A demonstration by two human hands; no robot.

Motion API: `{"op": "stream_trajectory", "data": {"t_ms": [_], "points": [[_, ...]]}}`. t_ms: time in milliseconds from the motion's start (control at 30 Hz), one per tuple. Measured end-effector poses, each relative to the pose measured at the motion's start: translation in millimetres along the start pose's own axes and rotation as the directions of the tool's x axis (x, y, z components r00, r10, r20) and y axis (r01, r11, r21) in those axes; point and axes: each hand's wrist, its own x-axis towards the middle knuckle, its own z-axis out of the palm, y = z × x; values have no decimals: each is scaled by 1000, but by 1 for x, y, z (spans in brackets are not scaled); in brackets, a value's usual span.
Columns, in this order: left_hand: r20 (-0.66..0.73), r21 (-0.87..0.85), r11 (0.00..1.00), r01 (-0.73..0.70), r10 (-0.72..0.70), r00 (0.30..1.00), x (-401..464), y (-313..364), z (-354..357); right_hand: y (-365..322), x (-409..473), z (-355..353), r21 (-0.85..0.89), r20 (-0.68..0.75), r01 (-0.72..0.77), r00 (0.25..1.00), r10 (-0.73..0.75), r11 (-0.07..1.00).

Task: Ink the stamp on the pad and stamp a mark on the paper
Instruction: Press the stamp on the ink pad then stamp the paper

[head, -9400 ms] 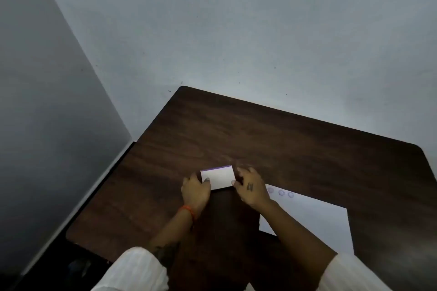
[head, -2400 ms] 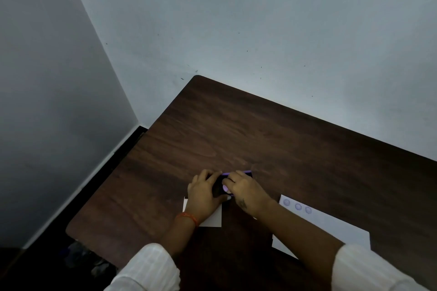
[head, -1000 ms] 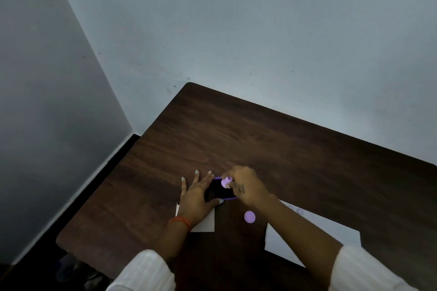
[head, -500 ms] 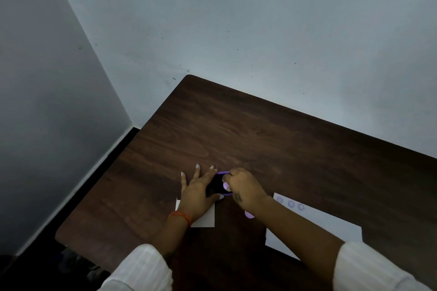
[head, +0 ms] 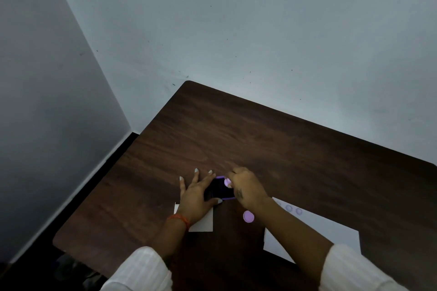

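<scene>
A dark ink pad (head: 220, 190) with a purple rim lies open on the brown table (head: 260, 139). My right hand (head: 247, 186) is shut on a small lilac stamp (head: 227, 182) and holds it over the pad's right part. My left hand (head: 196, 194) lies flat with spread fingers against the pad's left side. A white paper sheet (head: 328, 231) lies to the right, partly under my right forearm, with three round purple marks (head: 294, 209) near its far edge.
A round lilac cap (head: 248, 216) rests on the table just below my right wrist. A white rectangular lid (head: 203, 222) lies under my left wrist. Walls meet at the table's far left corner. The table's left edge drops to a dark floor.
The ink pad's white lid came off and now lies near my left wrist. My right hand took the stamp; its cap lies on the table. The stamp has lifted slightly over the pad.
</scene>
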Motion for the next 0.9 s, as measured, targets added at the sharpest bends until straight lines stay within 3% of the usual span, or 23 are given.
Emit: {"op": "stream_trajectory", "data": {"t_ms": [233,367,433,600,733,833,900], "points": [[4,-4,1000,9,-9,1000,1,-2,2,-5,9,-1,-80,41,-20,999,23,997],[11,-21,1000,9,-9,1000,2,-2,2,3,14,-2,-215,158,201,973,-169,956],[15,-17,1000,10,-10,1000,3,-3,2,7,15,-2,-224,169,230,966,-194,947],[22,-5,1000,10,-10,1000,2,-1,0,-2,3,1,-63,19,63,998,-62,996],[29,-13,1000,8,-8,1000,0,0,-2,4,12,-20,203,111,-122,989,101,972],[27,-13,1000,7,-6,1000,0,-1,-2,5,1,-12,126,159,-108,983,87,986],[22,-22,1000,7,-6,1000,0,-2,-1,6,-9,4,7,164,-6,986,5,1000]]}}
